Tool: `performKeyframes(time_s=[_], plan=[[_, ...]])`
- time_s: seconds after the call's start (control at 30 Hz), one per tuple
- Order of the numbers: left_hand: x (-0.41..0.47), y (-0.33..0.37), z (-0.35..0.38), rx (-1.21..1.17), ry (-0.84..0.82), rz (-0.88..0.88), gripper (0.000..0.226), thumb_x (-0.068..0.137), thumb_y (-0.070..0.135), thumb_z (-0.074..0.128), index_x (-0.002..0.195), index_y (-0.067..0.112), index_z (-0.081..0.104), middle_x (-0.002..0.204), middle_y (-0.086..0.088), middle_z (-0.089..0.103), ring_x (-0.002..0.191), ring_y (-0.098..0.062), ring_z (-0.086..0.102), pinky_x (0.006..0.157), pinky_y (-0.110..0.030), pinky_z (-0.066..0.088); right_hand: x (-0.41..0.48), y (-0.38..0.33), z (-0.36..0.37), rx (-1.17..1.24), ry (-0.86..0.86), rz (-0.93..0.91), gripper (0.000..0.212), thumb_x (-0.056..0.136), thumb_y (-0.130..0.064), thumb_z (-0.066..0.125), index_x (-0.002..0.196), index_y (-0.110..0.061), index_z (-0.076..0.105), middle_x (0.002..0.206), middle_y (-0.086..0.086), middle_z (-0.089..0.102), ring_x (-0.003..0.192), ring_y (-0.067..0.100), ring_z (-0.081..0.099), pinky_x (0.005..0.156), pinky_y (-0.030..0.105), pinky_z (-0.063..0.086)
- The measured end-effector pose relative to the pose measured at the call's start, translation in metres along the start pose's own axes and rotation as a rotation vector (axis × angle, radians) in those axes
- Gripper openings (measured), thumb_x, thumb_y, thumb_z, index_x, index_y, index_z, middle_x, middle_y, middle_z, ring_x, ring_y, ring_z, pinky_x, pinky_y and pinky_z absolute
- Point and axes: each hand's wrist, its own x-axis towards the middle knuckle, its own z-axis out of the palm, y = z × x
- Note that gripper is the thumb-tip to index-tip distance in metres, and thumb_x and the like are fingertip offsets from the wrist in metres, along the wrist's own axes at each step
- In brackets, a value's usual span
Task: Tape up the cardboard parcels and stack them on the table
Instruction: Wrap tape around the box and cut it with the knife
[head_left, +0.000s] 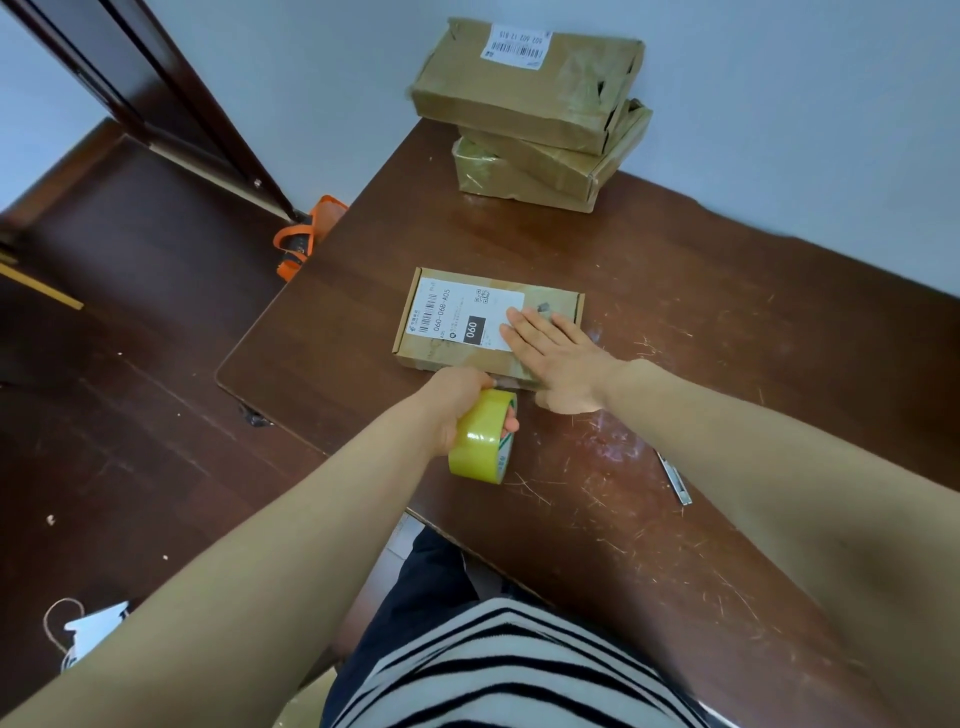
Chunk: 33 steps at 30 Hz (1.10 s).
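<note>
A flat cardboard parcel (457, 358) with a white shipping label lies in the middle of the dark wooden table (675, 395). My right hand (558, 358) presses flat on its right part, fingers straight. Just in front of the parcel's near edge, my left hand (457, 410) grips a yellow tape roll (480, 441) held on its edge, with a short strip of tape running to the parcel's near side. Two taped parcels (530, 114) sit stacked at the table's far edge by the wall.
A metal utility knife (675, 478) lies on the table to the right of the roll, partly hidden by my right forearm. An orange bag (306, 234) stands on the floor by the table's left corner. A white paper bag (93, 634) lies on the floor lower left.
</note>
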Motion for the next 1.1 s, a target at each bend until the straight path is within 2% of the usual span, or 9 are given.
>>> performKeyframes(time_s=[0.07, 0.13, 0.23, 0.37, 0.53, 0.63, 0.77, 0.93, 1.1], plan=[[-0.005, 0.001, 0.0, -0.018, -0.046, 0.056, 0.022, 0.096, 0.018, 0.049, 0.086, 0.0, 0.057, 0.051, -0.011, 0.058, 0.039, -0.02, 0.057, 0.04, -0.022, 0.048, -0.003, 0.0, -0.016, 0.459, 0.087, 0.05, 0.062, 0.09, -0.007, 0.044, 0.149, -0.016, 0.028, 0.159, 0.001, 0.012, 0.147, 0.014, 0.005, 0.115, 0.026, -0.001], [-0.009, 0.004, 0.001, -0.013, -0.073, 0.111, 0.021, 0.095, 0.018, 0.049, 0.088, 0.0, 0.057, 0.053, -0.011, 0.059, 0.041, -0.02, 0.058, 0.042, -0.023, 0.048, -0.012, -0.005, -0.03, 1.005, 0.289, 0.221, 0.034, 0.087, -0.002, 0.047, 0.109, -0.015, 0.069, 0.127, -0.005, 0.061, 0.122, 0.005, 0.049, 0.104, 0.021, 0.03], [-0.012, 0.014, 0.007, -0.019, -0.072, 0.178, 0.022, 0.097, 0.018, 0.044, 0.089, 0.002, 0.056, 0.054, -0.01, 0.061, 0.042, -0.021, 0.059, 0.044, -0.023, 0.049, -0.032, -0.014, -0.041, 1.399, 0.372, 0.346, 0.016, 0.086, -0.022, 0.06, 0.077, -0.02, 0.074, 0.08, -0.011, 0.073, 0.074, -0.004, 0.065, 0.079, 0.02, 0.045], [-0.021, 0.026, 0.03, 0.02, -0.133, 0.272, 0.017, 0.095, 0.015, 0.046, 0.091, 0.003, 0.058, 0.055, -0.011, 0.061, 0.042, -0.022, 0.059, 0.044, -0.025, 0.05, -0.053, -0.021, -0.036, 1.485, 0.499, 0.362, 0.013, 0.08, -0.024, 0.075, 0.075, -0.012, 0.073, 0.078, 0.0, 0.072, 0.074, 0.005, 0.065, 0.072, 0.019, 0.052], [-0.027, 0.029, 0.065, 0.028, -0.139, 0.425, 0.002, 0.097, 0.009, 0.047, 0.097, 0.01, 0.045, 0.056, -0.008, 0.065, 0.045, -0.022, 0.061, 0.047, -0.032, 0.053, -0.064, -0.018, -0.034, 1.428, 0.882, 0.535, 0.022, 0.083, -0.008, 0.069, 0.064, -0.02, 0.067, 0.066, 0.001, 0.065, 0.062, 0.016, 0.057, 0.066, 0.04, 0.05], [-0.032, 0.033, 0.079, 0.126, -0.174, 0.47, 0.027, 0.099, 0.011, 0.045, 0.122, 0.026, 0.042, 0.081, -0.005, 0.068, 0.051, -0.02, 0.065, 0.051, -0.036, 0.055, -0.073, -0.013, -0.036, 1.274, 1.028, 0.595, 0.026, 0.084, -0.015, 0.067, 0.062, -0.028, 0.063, 0.064, -0.008, 0.064, 0.064, 0.011, 0.058, 0.071, 0.038, 0.051], [-0.04, 0.047, 0.089, 0.231, -0.235, 0.51, 0.069, 0.099, 0.015, 0.048, 0.149, 0.045, 0.01, 0.118, 0.001, 0.062, 0.066, -0.01, 0.067, 0.053, -0.026, 0.055, -0.089, -0.008, -0.039, 1.246, 1.167, 0.649, 0.022, 0.087, -0.019, 0.065, 0.068, -0.03, 0.062, 0.078, 0.0, 0.07, 0.076, 0.017, 0.065, 0.075, 0.037, 0.054], [-0.047, 0.058, 0.113, 0.404, -0.218, 0.699, 0.055, 0.1, 0.015, 0.046, 0.15, 0.025, 0.025, 0.119, 0.01, 0.051, 0.063, 0.014, 0.06, 0.044, -0.003, 0.041, -0.106, 0.001, -0.066, 1.298, 1.37, 0.686, 0.021, 0.088, -0.017, 0.064, 0.072, -0.03, 0.063, 0.071, -0.008, 0.07, 0.071, 0.005, 0.068, 0.064, 0.018, 0.051], [-0.055, 0.069, 0.121, 0.449, -0.308, 0.747, 0.026, 0.099, 0.016, 0.048, 0.125, 0.013, 0.055, 0.102, 0.001, 0.057, 0.071, -0.008, 0.065, 0.056, -0.012, 0.049, -0.127, 0.016, -0.088, 1.303, 1.327, 0.695, 0.022, 0.087, -0.014, 0.066, 0.066, -0.021, 0.065, 0.064, -0.006, 0.065, 0.063, 0.005, 0.059, 0.062, 0.018, 0.046]])
